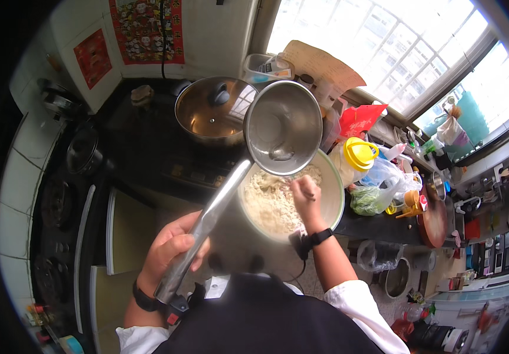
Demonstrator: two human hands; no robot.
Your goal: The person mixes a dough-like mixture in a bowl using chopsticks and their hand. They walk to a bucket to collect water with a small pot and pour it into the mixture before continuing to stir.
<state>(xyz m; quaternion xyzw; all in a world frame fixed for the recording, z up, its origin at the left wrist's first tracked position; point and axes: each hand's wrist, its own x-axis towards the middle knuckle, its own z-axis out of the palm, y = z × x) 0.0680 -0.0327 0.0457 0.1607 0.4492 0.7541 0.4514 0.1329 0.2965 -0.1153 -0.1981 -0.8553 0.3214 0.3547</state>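
Note:
My left hand is closed around the thick handle of a large metal ladle. The ladle's bowl is tilted over the far rim of a white basin, with a little clear liquid at its lower edge. Inside the basin lies crumbly, pale, floury dough. Over the dough my right hand grips a thin utensil, of which a short dark end sticks out of the fist; its lower part is blurred in the dough. What kind of utensil it is, I cannot tell.
A pot with a glass lid stands behind the basin on the black counter. To the right are a yellow-lidded jar, a plastic bag with green vegetables and a round cutting board. Stove burners lie at the far left.

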